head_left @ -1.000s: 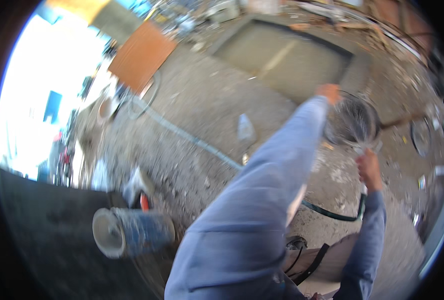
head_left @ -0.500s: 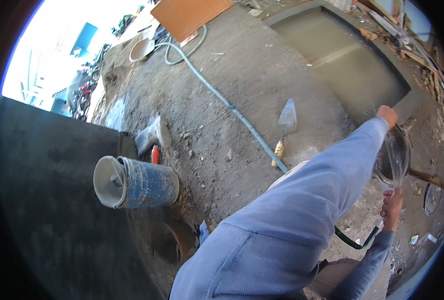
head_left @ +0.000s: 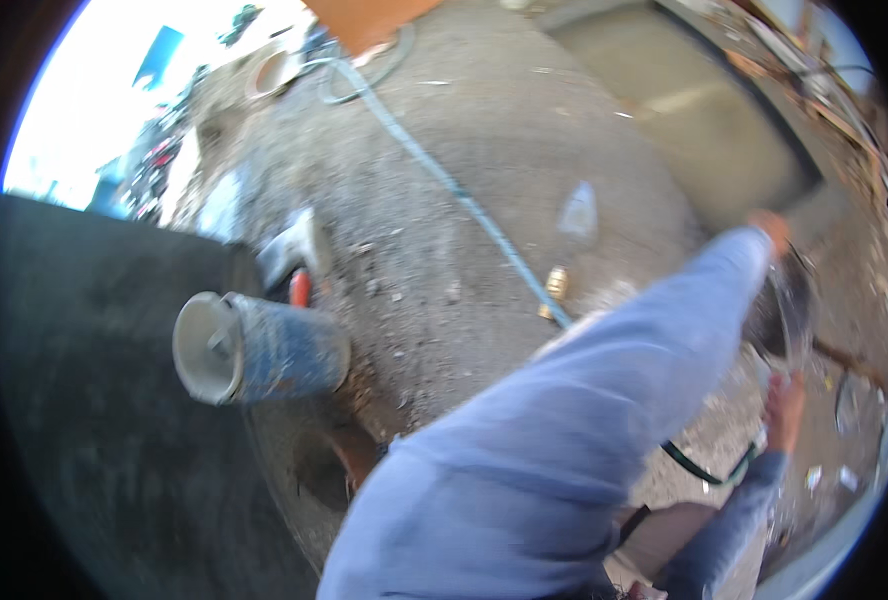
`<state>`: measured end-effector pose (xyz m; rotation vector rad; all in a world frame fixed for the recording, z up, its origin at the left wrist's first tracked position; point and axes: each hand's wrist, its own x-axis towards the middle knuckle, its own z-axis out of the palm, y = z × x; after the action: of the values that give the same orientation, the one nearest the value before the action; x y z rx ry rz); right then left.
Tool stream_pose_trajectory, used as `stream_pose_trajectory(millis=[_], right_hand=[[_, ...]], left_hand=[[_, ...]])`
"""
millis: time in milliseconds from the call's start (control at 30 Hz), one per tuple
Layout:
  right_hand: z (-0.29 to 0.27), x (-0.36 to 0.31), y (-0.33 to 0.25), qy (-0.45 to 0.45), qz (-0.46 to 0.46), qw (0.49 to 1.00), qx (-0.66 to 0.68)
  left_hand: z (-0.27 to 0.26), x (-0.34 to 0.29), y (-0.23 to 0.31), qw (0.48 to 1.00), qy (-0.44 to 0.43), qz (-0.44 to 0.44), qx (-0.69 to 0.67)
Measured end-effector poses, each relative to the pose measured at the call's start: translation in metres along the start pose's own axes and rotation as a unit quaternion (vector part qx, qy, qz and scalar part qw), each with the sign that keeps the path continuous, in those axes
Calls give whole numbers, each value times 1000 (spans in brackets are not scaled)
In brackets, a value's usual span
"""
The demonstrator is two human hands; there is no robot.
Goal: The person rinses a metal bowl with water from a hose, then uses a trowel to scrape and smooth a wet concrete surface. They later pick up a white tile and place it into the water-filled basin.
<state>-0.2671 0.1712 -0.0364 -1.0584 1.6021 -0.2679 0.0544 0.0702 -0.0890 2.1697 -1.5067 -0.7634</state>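
At the right, my left arm reaches across to a dark, rounded, wet object (head_left: 772, 318); blur hides whether it is a bucket or a broad blade. My left hand (head_left: 770, 231) is closed at its upper edge. Below it, my right hand (head_left: 784, 398) is wrapped round the end of a green hose (head_left: 709, 485). Clear water (head_left: 790, 335) runs from the hose end up onto the dark object. The hose bends down behind my left arm.
A trowel (head_left: 577, 212) lies on the rough ground, beside a pale blue hose (head_left: 444, 180). A blue bucket (head_left: 294, 350) lies tipped at the left, near a boot (head_left: 299, 245). A basin of murky water (head_left: 684, 110) is at the far right. A wooden handle (head_left: 849, 362) is by the dark object.
The view has shifted slightly and blurred. Both hands keep their places at the dark object and the hose, with water still running.
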Motion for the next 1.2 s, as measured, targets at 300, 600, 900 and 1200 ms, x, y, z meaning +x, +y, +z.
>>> stream_pose_trajectory(millis=[300, 600, 900, 1200], right_hand=[[13, -37, -22, 22, -35, 999, -33], [-12, -54, -25, 66, -16, 996, 56], [-13, -40, -16, 92, -52, 994, -24], [-8, -41, -19, 76, -33, 994, -78]], left_hand=[[4, 35, -33, 980, -61, 191, 8], [1, 36, -2, 989, -39, 133, -52], [-4, 22, 18, 985, -15, 169, 20], [22, 51, 23, 981, -5, 191, 38]])
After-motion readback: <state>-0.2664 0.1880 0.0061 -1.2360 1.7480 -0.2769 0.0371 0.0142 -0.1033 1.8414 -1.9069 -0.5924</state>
